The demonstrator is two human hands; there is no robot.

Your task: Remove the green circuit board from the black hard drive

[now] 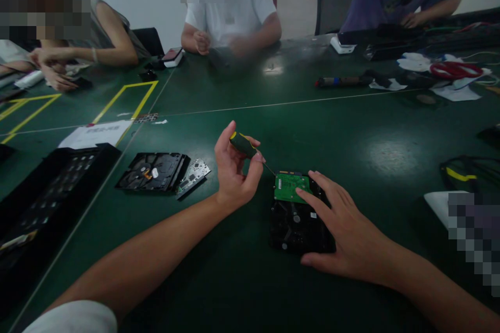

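I have the left hand [237, 179] gripping a screwdriver [244, 145], tip at the green board [287, 187]'s far-left corner; the right hand [346, 223] spreads open over the hard drive [287, 226], well inside the surface [336, 135]'s far edge.

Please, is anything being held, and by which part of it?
The left hand holds the screwdriver by its green and yellow handle. The right hand spans the right side of the hard drive; whether it grips cannot be told.
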